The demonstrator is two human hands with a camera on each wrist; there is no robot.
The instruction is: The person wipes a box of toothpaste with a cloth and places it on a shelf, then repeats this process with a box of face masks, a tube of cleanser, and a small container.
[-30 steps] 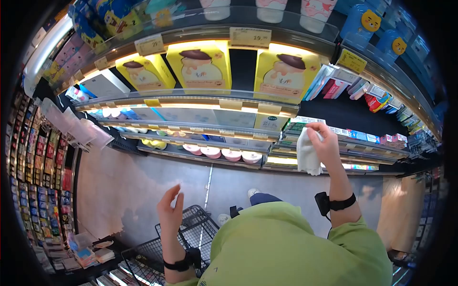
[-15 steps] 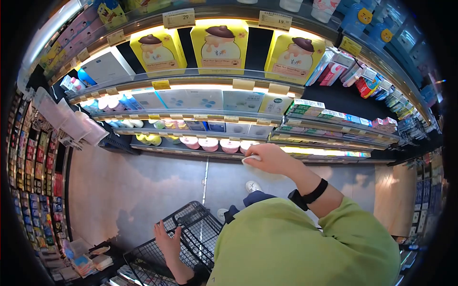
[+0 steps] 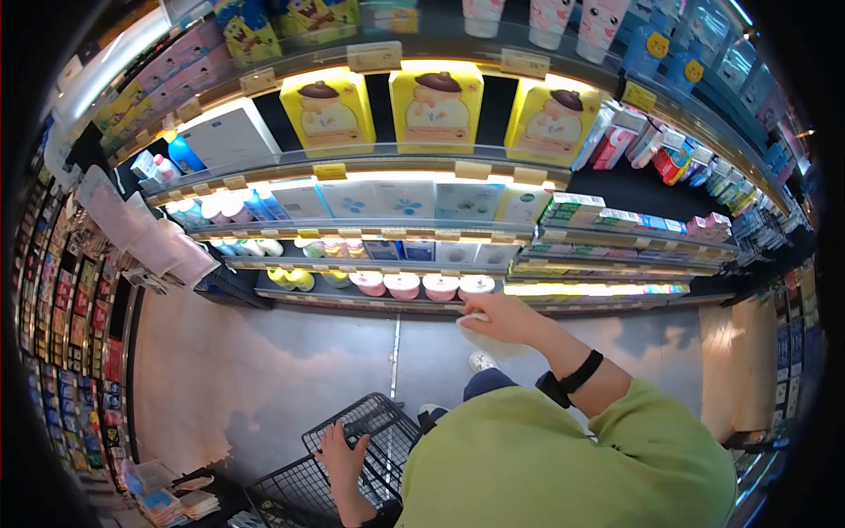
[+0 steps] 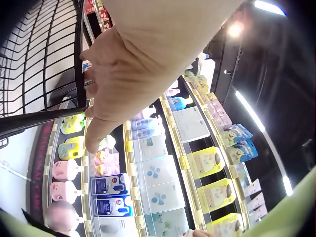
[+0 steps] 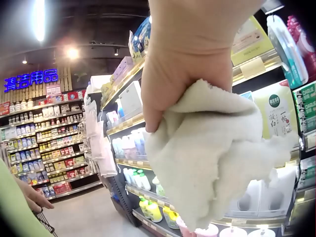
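Note:
My right hand (image 3: 506, 319) grips a white fluffy cloth (image 3: 469, 320) down at the front edge of the lowest shelf (image 3: 352, 304), just below a row of pink round jars (image 3: 405, 284). In the right wrist view the cloth (image 5: 217, 163) hangs bunched from my right hand's (image 5: 187, 74) curled fingers. My left hand (image 3: 341, 456) holds the rim of a black wire basket (image 3: 378, 422) at my lower left. The left wrist view shows my left hand's fingers (image 4: 89, 81) wrapped round a black bar of the basket (image 4: 39, 118).
Lit shelves rise in front with yellow boxes (image 3: 437, 106), pale flat packs (image 3: 387, 198) and small bottles (image 3: 295, 279). A rack of small packets (image 3: 79, 334) lines the left aisle. Grey floor (image 3: 264, 370) lies between the shelves and the basket.
My right hand came down with the cloth from the upper right shelf to the lowest shelf's edge. My left hand dropped from mid-air onto the basket rim.

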